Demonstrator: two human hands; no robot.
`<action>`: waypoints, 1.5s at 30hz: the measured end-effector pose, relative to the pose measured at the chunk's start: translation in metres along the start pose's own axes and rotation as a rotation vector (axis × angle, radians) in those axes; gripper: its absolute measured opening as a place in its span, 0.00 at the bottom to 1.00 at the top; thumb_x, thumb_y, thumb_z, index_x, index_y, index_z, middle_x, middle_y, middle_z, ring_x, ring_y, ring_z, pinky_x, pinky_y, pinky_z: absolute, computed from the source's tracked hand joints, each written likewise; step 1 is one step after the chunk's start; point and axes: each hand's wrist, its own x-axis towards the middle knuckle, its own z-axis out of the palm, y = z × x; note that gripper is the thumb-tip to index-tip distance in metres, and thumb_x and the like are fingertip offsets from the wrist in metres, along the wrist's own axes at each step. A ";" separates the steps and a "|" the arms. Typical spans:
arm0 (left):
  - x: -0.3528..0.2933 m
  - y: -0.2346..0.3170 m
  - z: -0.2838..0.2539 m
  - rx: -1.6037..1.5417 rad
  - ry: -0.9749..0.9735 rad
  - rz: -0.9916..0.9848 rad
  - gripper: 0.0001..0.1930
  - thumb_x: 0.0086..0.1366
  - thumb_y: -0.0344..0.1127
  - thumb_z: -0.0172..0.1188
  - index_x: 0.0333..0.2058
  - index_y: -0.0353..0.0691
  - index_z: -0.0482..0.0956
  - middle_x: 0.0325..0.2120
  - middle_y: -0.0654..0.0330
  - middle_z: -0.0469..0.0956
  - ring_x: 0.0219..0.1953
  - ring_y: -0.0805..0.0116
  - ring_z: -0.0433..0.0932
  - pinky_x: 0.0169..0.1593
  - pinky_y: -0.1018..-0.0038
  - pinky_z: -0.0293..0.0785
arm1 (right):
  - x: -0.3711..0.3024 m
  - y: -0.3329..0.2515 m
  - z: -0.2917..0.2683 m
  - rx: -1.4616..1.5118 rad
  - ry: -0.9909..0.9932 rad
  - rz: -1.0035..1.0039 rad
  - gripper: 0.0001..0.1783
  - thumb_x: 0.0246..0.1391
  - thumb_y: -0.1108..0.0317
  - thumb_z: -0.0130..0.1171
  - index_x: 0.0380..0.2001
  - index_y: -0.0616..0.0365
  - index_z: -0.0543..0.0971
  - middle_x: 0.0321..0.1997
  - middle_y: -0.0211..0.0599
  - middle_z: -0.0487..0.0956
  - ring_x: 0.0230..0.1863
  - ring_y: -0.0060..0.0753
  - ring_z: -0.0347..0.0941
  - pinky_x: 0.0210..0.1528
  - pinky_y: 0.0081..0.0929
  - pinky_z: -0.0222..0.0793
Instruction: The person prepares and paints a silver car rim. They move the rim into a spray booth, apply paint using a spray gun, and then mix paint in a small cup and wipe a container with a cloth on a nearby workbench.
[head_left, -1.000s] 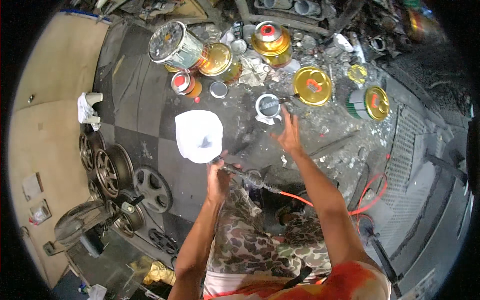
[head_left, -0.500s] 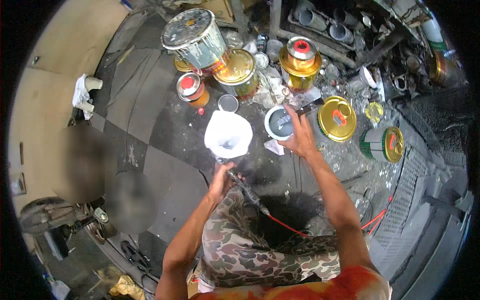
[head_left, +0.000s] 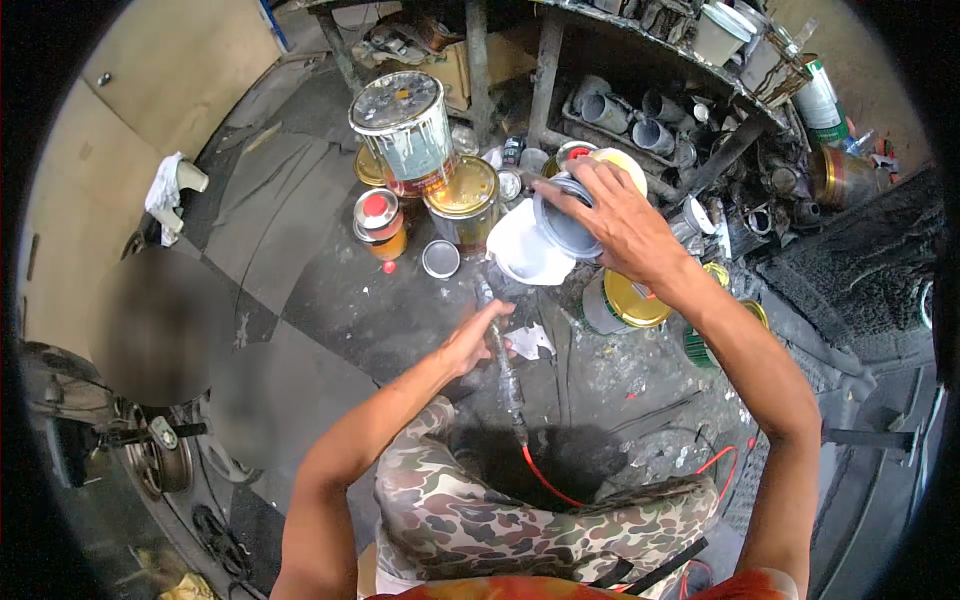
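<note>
My left hand (head_left: 476, 338) is closed around the plastic-wrapped handle of what looks like a spray gun (head_left: 508, 385). A red hose (head_left: 548, 483) runs from its lower end. Above that hand is a bright white, wide-mouthed piece (head_left: 520, 250), perhaps a paper strainer; how it joins the gun cannot be made out. My right hand (head_left: 630, 228) grips a cup (head_left: 566, 225) from above, its inside grey. The cup tilts over the white piece's right side, its rim overlapping it. Whether anything flows between them is unclear.
A paint-streaked can (head_left: 402, 125), a gold-lidded can (head_left: 463, 190) and a red-capped tin (head_left: 378, 225) stand beyond my hands. Another gold-lidded can (head_left: 610, 300) stands below my right wrist. A grey lid (head_left: 440, 259) and a paper scrap (head_left: 530, 342) lie on the floor.
My right hand has lifted the cup off the floor and tipped it over the white piece. My left hand and the gun have shifted right. The whole view has also turned somewhat.
</note>
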 end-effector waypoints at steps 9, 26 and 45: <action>0.009 0.010 0.026 0.092 -0.076 0.028 0.35 0.61 0.55 0.70 0.60 0.46 0.65 0.48 0.57 0.63 0.39 0.57 0.75 0.44 0.51 0.82 | 0.003 -0.001 -0.004 -0.364 -0.033 -0.110 0.25 0.56 0.66 0.60 0.58 0.38 0.78 0.59 0.40 0.70 0.68 0.48 0.64 0.71 0.50 0.59; 0.005 0.014 0.043 0.082 -0.060 0.021 0.26 0.63 0.49 0.66 0.53 0.46 0.68 0.41 0.59 0.71 0.34 0.61 0.75 0.44 0.49 0.84 | 0.008 -0.025 -0.004 -0.578 -0.060 -0.170 0.17 0.64 0.55 0.55 0.54 0.36 0.83 0.61 0.40 0.69 0.70 0.52 0.62 0.74 0.63 0.53; -0.007 -0.007 -0.030 -0.140 -0.044 0.031 0.31 0.61 0.50 0.68 0.55 0.42 0.65 0.47 0.54 0.68 0.39 0.54 0.77 0.51 0.41 0.82 | -0.021 -0.016 0.039 0.494 0.128 0.586 0.65 0.31 0.74 0.79 0.75 0.50 0.57 0.58 0.61 0.66 0.62 0.69 0.67 0.64 0.52 0.69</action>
